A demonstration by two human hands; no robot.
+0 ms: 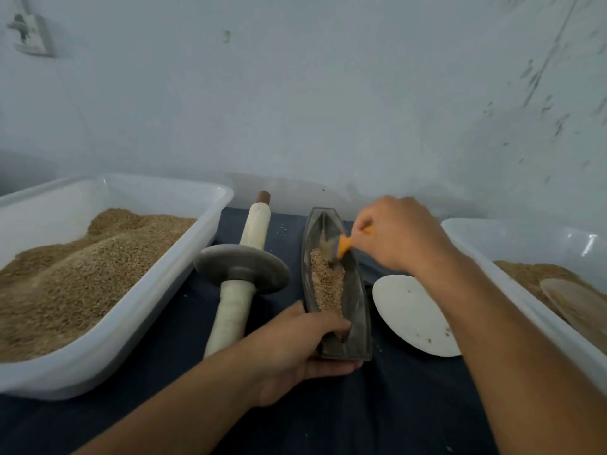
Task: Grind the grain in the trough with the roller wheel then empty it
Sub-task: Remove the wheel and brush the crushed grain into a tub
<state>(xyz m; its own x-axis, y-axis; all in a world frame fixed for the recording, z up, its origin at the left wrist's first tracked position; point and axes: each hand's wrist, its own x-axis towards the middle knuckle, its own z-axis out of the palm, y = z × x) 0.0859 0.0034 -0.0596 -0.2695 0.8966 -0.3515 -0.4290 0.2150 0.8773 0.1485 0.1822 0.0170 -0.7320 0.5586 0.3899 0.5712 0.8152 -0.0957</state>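
My dark-clothed table (387, 418) bears two white tubs (184, 267) (492, 254), roller wheel (241, 269), trough (358, 310) and, apparently, a pale dish (407, 313).

A scuffed pale blue-grey painted wall (328, 110), bearing a small wall-mounted fitting (31, 36), rises behind a dark blue cloth-covered table (377, 415).

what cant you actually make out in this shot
All from the head view:
- Orange brush: its handle is mostly hidden inside the right hand, and the bristles are motion-blurred.
- Trough: the left hand covers its near left corner.
- White dish: the right forearm hides its right side.
- Right tub: cut off by the frame edge; the pale object lying in it is too blurred to identify.
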